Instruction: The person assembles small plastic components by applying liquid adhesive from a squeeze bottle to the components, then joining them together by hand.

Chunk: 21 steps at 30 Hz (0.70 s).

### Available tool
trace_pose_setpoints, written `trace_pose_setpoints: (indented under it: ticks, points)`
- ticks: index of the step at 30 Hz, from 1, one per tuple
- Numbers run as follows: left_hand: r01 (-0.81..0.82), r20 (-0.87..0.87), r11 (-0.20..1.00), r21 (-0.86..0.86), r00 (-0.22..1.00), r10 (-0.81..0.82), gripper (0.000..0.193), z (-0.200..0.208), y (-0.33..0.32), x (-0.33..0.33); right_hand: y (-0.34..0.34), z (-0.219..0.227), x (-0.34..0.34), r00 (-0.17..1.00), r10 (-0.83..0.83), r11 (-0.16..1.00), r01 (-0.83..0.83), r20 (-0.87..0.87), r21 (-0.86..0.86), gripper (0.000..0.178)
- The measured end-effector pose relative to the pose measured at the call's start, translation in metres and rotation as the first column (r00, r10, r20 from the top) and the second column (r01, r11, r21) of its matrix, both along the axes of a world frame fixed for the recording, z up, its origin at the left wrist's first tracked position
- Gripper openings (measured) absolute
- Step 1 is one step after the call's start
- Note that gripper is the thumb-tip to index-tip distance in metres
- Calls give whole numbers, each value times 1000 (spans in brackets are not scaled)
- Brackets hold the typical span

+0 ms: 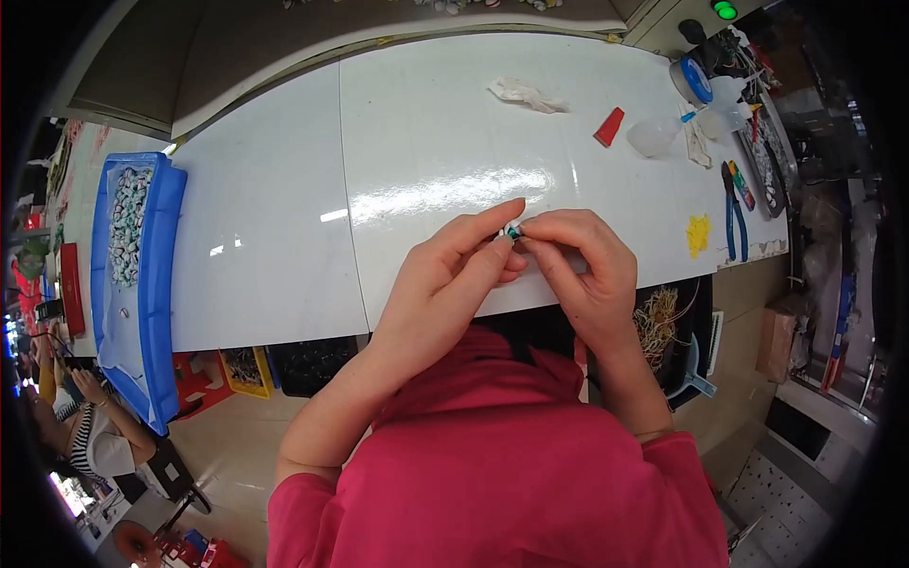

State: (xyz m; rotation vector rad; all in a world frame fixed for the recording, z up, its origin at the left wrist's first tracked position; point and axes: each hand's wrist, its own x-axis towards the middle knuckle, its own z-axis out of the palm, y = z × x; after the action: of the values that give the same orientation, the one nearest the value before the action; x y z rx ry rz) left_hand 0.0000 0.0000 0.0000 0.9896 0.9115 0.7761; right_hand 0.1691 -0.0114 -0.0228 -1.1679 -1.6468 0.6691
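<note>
Between my fingertips, above the near part of the white table, is a small white and green part [512, 231]; its exact kind is too small to make out. My left hand [456, 260] pinches it between thumb and fingers. From the other side my right hand [589, 263] closes on it with thumb and index finger. Off to the left, a blue tray [163, 275] holds a heap of similar small white and green parts [130, 222], with one lying apart from the heap.
The white table [270, 256] has a crumpled tissue [527, 95], a red tapered piece [609, 127], a squeeze bottle [655, 136], yellow bits [698, 235] and pliers [735, 213] on its right side. A blue-rimmed roll [696, 80] stands far right. Another person [99, 431] sits at the left.
</note>
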Motion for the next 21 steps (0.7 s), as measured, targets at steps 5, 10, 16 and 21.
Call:
trace_pose_setpoints:
  ticks: [5,10,16,21]
  points:
    - [-10,-2,1000,-3,1000,10,35,7,-13,-1,-12,1,-3,1000,-27,998,26,12,57,18]
    - [-4,5,999,-37,1000,4,33,-6,-27,2,-28,-13,1,997,-27,996,21,71,83,18]
    - [3,39,995,-99,999,1,30,-27,4,7,-2,-28,6,994,-25,998,19,108,57,19]
    - [-48,18,992,-115,999,51,30,-3,2,-8,3,-2,-5,988,16,999,-22,153,37,19]
